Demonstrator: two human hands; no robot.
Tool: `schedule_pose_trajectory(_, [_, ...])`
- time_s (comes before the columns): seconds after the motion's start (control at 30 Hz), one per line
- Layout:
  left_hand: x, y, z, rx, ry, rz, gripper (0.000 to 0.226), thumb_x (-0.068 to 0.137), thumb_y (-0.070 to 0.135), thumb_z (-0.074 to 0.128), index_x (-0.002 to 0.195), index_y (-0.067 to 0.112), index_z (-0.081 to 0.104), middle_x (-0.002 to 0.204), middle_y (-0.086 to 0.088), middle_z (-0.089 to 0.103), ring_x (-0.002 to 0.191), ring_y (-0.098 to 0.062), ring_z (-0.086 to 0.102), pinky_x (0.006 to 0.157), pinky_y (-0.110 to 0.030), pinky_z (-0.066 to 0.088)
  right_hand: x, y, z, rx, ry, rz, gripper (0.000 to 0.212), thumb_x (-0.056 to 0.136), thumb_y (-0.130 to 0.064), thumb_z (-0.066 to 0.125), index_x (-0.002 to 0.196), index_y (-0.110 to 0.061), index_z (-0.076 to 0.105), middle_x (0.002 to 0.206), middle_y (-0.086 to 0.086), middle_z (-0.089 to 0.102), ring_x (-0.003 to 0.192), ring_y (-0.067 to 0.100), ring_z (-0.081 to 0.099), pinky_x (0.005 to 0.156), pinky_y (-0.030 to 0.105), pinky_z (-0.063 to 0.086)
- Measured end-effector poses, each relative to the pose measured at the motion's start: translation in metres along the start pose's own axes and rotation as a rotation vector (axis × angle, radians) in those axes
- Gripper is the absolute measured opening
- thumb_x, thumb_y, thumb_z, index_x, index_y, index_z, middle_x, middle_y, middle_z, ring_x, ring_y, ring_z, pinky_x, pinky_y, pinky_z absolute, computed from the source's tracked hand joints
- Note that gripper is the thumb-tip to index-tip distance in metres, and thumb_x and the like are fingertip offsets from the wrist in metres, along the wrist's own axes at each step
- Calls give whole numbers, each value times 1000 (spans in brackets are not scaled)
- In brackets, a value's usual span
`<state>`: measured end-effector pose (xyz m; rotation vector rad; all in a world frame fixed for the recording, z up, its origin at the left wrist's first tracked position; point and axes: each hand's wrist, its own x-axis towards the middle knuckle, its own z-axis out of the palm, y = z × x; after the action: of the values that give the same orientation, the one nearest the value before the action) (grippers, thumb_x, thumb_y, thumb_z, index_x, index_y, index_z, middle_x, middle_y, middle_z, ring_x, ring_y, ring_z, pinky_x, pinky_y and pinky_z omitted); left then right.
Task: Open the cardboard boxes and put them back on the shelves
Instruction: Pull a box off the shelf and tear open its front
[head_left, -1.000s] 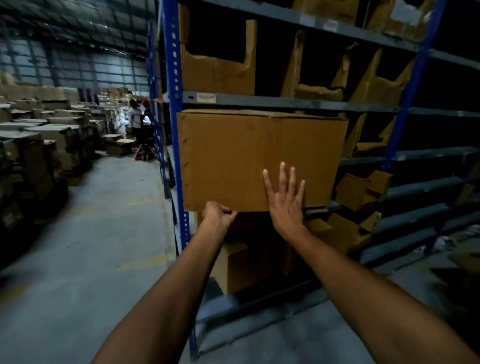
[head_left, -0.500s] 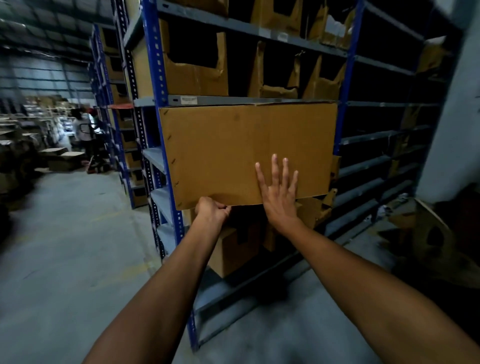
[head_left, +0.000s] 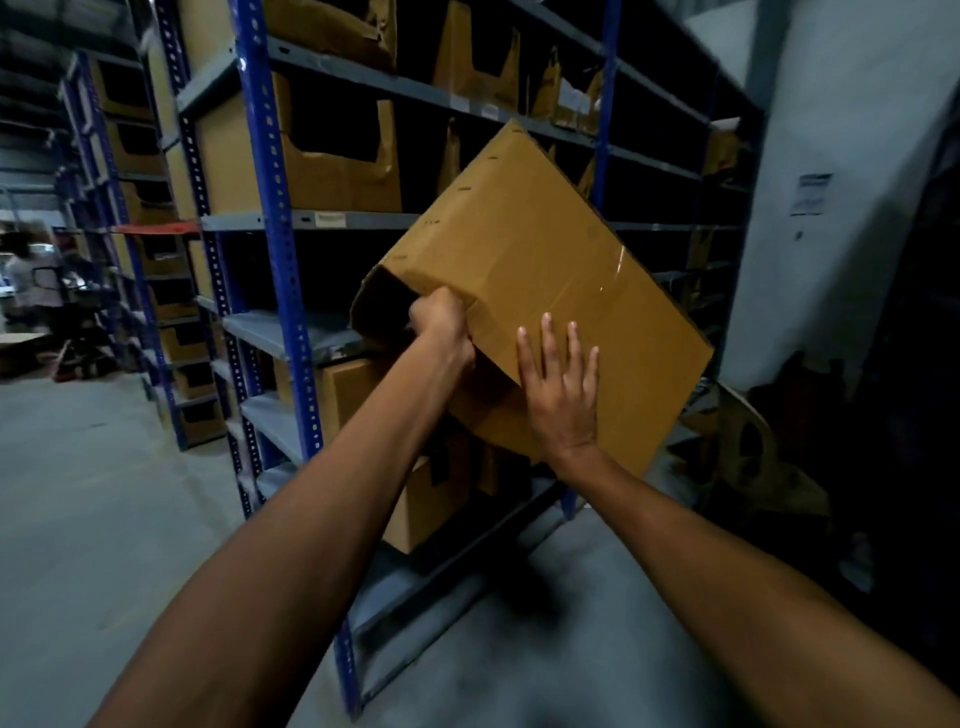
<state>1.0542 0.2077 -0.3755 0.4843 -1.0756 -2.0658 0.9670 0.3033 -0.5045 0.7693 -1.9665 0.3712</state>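
Big shelving rack (head_left: 270, 208) fills most of the middle and left of the frame: blue punched uprights, grey shelves. Most levels are loaded with cut-front cardboard bins (head_left: 337, 171). Concrete floor (head_left: 104, 519) runs across the lower left, and there's a white wall (head_left: 841, 130) at upper right with a paper notice (head_left: 813, 195) stuck on it.

Dead centre is the cardboard box (head_left: 545, 270). It's up in the air in front of the rack, not sitting on any shelf, and tilted hard so one corner points up toward the top middle. Its open end faces left and looks dark inside. A strip of clear tape (head_left: 597, 286) glints across the broad face.

The left hand (head_left: 441, 325) is at the open end, fingers curled tight over the cardboard edge, so that's a proper grip. The right hand (head_left: 558, 384) is flat out, fingers straight and a bit spread, palm pressed on the broad face near the lower edge. It's only propping the box, not grabbing anything.

Far off at middle left there's a blurry person (head_left: 31, 275) standing in the aisle.
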Motion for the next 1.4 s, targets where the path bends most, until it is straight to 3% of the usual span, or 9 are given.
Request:
schedule_pose_trajectory(0.17, [-11, -12, 41, 45, -95, -38, 17, 98, 6, 42, 102, 4, 59, 82, -9, 61, 66, -21, 57, 64, -31, 53, -7, 38, -42, -41, -101, -12, 63, 93, -7, 26, 153, -28, 24, 156, 14, 31, 139, 44, 33, 103, 66, 35])
schedule_pose_trajectory(0.3, [-17, -53, 51, 159, -84, -129, 16, 83, -1, 40, 71, 6, 48, 67, -8, 48, 57, -20, 45, 47, -24, 35, -33, 77, -62, -79, -313, 10, 87, 90, 8, 44, 155, -34, 5, 163, 4, 10, 148, 37, 14, 115, 56, 23])
schedule_pose_trajectory(0.47, [-12, -123, 36, 136, -179, -349, 35, 84, 22, 65, 116, 7, 59, 113, -8, 64, 92, -27, 64, 58, -32, 51, -79, 99, -66, -31, -540, 95, 81, 94, 10, 39, 155, -33, 8, 163, -6, 9, 149, 27, 13, 119, 46, 17])
schedule_pose_trajectory(0.7, [0, -205, -15, 343, -59, -484, 41, 89, 4, 65, 128, 4, 54, 108, -8, 59, 68, -19, 53, 33, -25, 45, -147, 108, -51, 13, -704, 29, 79, 90, 10, 41, 154, -32, 19, 160, -3, 23, 145, 22, 28, 113, 39, 32])
schedule_pose_trajectory(0.83, [-3, -232, -42, 328, -24, -484, 48, 86, -8, 62, 130, 1, 48, 118, -18, 61, 80, -27, 63, 33, -28, 47, -165, 98, -42, -14, -799, -6, 72, 89, 4, 48, 153, -23, 25, 156, 7, 33, 139, 27, 37, 110, 42, 36])
schedule_pose_trajectory(1.0, [-21, -252, -61, 449, -141, -468, 18, 84, -9, 60, 96, 3, 55, 76, -15, 60, 59, -24, 60, 32, -21, 42, -170, 76, -20, 98, -785, -13, 23, 90, -28, 50, 111, -18, 57, 106, 8, 65, 97, 28, 61, 79, 39, 50])
schedule_pose_trajectory(1.13, [-18, -255, -86, 671, -257, -486, 9, 82, -3, 61, 83, 5, 58, 68, -12, 59, 50, -19, 56, 37, -19, 40, -171, 73, -6, 232, -717, 39, 34, 93, -46, 29, 75, -26, 50, 78, 5, 63, 74, 27, 59, 63, 36, 44])
schedule_pose_trajectory(1.23, [-18, -252, -102, 824, -382, -493, 10, 83, -1, 61, 82, 8, 57, 65, -10, 58, 44, -17, 54, 37, -20, 37, -169, 72, 4, 265, -646, 65, 33, 98, -39, 36, 78, -23, 57, 76, 7, 63, 70, 25, 58, 60, 33, 38])
schedule_pose_trajectory(1.4, [-25, -249, -117, 982, -525, -528, 24, 81, -1, 64, 104, 6, 64, 97, -12, 67, 84, -26, 62, 70, -34, 52, -168, 63, 18, 311, -620, 124, 35, 101, -36, 38, 71, -23, 50, 69, -1, 53, 68, 22, 56, 62, 38, 45])
